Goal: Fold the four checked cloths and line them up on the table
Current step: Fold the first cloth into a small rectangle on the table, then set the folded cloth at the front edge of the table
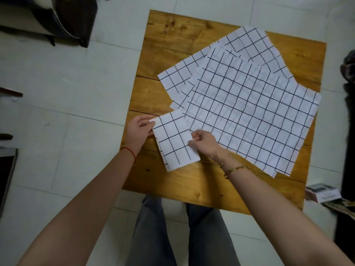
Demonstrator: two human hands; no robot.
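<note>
The folded cloth (175,142) lay near the front-left part of the wooden table (172,52), reduced to a small rectangle with its long edges running roughly toward and away from us. We judged that it sat there because this corner left bare wood for a row of finished pieces, apart from the work still pending. Its far-right corner touched, or slightly overlapped, the edge of the unfolded pile (249,112); the frame did not settle which.

Our left hand (137,129) held the far-left corner of the folded cloth, thumb and fingers closed on the edge in a pinch, apparently to keep the layers aligned. Our right hand (204,142) gripped the right edge about midway along, fingers curled and pinching the fabric, apparently to square or flatten the last fold. Neither hand was spread flat.

The unfolded pile occupied the centre and right of the table. We could distinguish at least two, probably three, open sheets fanned at differing angles, the uppermost being the largest visible area. We assessed the task as about one quarter complete: one cloth folded, the remainder untouched.

Beyond the table lay pale floor tiles (76,83), and a small box (323,192) rested on the floor at the right.
</note>
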